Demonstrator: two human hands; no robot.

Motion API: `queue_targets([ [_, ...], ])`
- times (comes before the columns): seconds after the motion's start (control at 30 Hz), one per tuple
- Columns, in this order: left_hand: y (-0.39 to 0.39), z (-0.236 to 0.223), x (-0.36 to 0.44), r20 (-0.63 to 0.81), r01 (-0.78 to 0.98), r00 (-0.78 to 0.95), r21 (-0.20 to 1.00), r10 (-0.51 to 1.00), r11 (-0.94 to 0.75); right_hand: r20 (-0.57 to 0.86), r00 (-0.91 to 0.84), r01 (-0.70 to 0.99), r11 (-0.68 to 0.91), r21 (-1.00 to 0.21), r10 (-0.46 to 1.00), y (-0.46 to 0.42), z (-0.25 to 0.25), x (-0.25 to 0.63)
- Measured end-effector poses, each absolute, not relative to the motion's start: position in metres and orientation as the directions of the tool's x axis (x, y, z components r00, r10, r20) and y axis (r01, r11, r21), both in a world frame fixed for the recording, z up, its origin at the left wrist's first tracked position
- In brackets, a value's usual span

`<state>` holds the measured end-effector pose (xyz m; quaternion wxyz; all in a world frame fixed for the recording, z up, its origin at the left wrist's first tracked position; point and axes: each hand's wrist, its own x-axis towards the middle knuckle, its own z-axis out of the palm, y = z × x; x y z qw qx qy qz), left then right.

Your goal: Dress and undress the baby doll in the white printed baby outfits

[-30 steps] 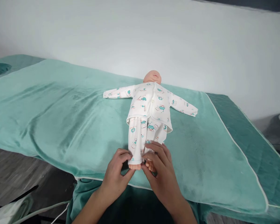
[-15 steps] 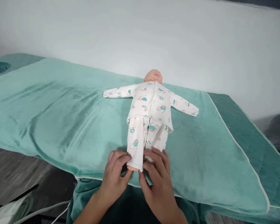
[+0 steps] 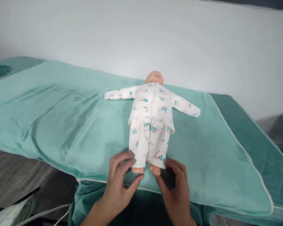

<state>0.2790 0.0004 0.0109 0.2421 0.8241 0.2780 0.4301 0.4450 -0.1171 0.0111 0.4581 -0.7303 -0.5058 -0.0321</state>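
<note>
Lying on light-green plush blanket [image 3: 68, 122]: pink baby doll [image 3: 154, 77] in white printed fabric pyjamas [image 3: 145, 108]. Left grip [image 3: 118, 180] and right grip [image 3: 177, 186] flank doll's feet [image 3: 155, 169], fingers and thumbs apart by cuffs [image 3: 140, 164].

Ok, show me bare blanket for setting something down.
Widest: the green blanket left of the doll. Another lies between the doll and the darker cover at right. Crowded: around the feet, between left hand and right hand.
</note>
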Motion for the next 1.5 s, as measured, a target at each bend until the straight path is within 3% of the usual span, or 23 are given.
queue_targets([
  [0.17,0.003,0.034,0.292,0.525,0.289,0.707,0.397,0.474,-0.871,0.444,0.439,0.753,-0.05,-0.656,0.781,-0.116,0.009,0.455],
  [0.3,0.013,0.045,0.305,0.467,0.321,0.767,0.315,0.44,-0.893,0.438,0.4,0.761,-0.025,-0.648,0.805,-0.111,0.01,0.46],
  [0.57,0.024,0.042,0.311,0.481,0.206,0.756,0.469,0.444,-0.859,0.38,0.393,0.688,0.007,-0.726,0.838,-0.109,0.013,0.463],
  [0.83,0.019,0.037,0.307,0.557,0.125,0.703,0.515,0.442,-0.848,0.402,0.392,0.625,0.081,-0.777,0.828,-0.113,0.014,0.462],
  [0.97,0.013,0.033,0.3,0.612,0.093,0.66,0.51,0.436,-0.855,0.443,0.304,0.693,0.124,-0.71,0.843,-0.113,0.02,0.467],
  [1.07,0.011,0.028,0.291,0.597,0.074,0.656,0.558,0.461,-0.827,0.373,0.181,0.663,0.166,-0.73,0.91,-0.115,0.03,0.477],
  [1.13,0.017,0.024,0.285,0.584,0.068,0.605,0.639,0.541,-0.766,0.329,0.181,0.585,0.167,-0.794,0.927,-0.115,0.036,0.488],
  [1.23,0.042,0.022,0.288,0.503,0.056,0.427,0.815,0.751,-0.577,0.302,0.465,0.475,0.054,-0.878,0.832,-0.099,0.042,0.51],
  [1.33,0.082,0.028,0.308,0.211,-0.069,0.298,0.978,0.931,-0.199,0.166,0.77,0.286,-0.101,-0.953,0.617,-0.061,0.046,0.538],
  [1.4,0.107,0.036,0.328,0.02,-0.168,0.32,0.985,0.947,0.036,0.043,0.788,0.151,-0.125,-0.981,0.615,-0.028,0.049,0.556],
  [1.5,0.133,0.049,0.356,-0.153,-0.251,0.428,0.927,0.891,0.28,-0.072,0.692,-0.033,-0.069,-0.997,0.718,0.017,0.053,0.571],
])
